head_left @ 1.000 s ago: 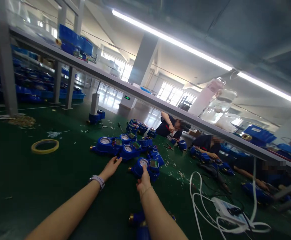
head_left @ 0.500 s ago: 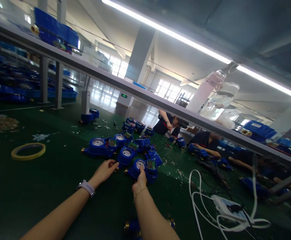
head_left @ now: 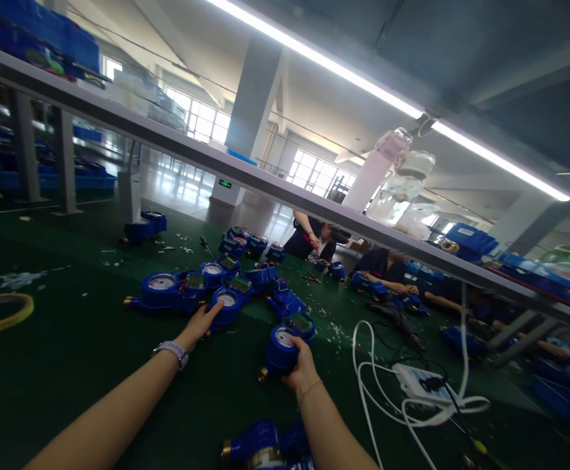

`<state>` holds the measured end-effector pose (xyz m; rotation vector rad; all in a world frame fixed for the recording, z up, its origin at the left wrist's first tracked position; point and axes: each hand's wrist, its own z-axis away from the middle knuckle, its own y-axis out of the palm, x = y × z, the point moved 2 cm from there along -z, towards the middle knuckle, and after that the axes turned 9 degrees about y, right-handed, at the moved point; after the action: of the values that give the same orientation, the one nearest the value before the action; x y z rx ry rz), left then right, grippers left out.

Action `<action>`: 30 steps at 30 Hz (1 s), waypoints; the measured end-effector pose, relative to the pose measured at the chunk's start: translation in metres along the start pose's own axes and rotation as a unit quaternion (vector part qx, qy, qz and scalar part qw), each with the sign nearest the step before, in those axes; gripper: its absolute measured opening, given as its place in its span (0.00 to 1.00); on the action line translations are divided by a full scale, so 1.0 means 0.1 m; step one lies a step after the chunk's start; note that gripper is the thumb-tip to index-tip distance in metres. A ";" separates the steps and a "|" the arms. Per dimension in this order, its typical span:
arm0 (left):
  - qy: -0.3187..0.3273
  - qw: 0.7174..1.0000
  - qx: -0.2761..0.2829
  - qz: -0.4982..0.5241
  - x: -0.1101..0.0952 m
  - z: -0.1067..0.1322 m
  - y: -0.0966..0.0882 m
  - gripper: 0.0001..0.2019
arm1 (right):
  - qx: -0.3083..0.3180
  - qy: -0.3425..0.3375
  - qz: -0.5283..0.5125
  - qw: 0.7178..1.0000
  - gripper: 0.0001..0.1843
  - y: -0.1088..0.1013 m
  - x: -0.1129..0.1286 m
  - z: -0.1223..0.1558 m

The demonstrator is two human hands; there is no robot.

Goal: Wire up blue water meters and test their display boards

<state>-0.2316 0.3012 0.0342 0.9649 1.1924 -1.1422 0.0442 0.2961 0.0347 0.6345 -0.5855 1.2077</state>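
Note:
My right hand grips a blue water meter by its round body, thumb on the dial. This meter has a brass end and a small green circuit board, and it sits apart from the others. My left hand has its fingers on the round dial of another blue water meter, thumb side on top; the fingers underneath are hidden. Left of it lies a blue water meter with a white dial. At the near edge, a further blue meter lies partly behind my right forearm.
Yellow tape lies at far left. A white power strip with looping cable is on the right. A grey shelf crosses above the green table. Pliers and white scraps lie beyond the meters. Co-workers sit at the far side.
My right hand has drawn its water meter nearer, away from the cluster. My left hand has moved from beside a meter onto its dial. The view has shifted to the right.

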 end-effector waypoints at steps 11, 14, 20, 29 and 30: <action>-0.043 0.998 0.039 0.031 0.02 -0.07 0.08 0.35 | -0.012 0.081 -0.014 0.997 0.26 -0.19 0.12 -0.02; -0.044 0.997 0.058 0.032 0.11 0.01 0.15 0.37 | 0.007 0.077 -0.031 0.997 0.25 -0.25 0.11 0.02; -0.049 0.991 0.116 0.044 0.12 0.25 0.41 0.35 | 0.017 0.078 -0.040 0.996 0.23 -0.53 0.04 0.18; -0.068 0.974 0.205 0.068 0.16 0.38 1.09 0.37 | 0.024 0.102 -0.067 0.992 0.22 -1.16 0.07 0.35; -0.069 0.972 0.214 0.067 0.16 0.37 1.16 0.36 | 0.023 0.096 -0.076 0.992 0.21 -1.25 0.09 0.37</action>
<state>-0.1102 0.2842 0.0208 1.2473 0.7679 -1.3624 0.1644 0.2469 0.0507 0.5828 -0.3426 1.1263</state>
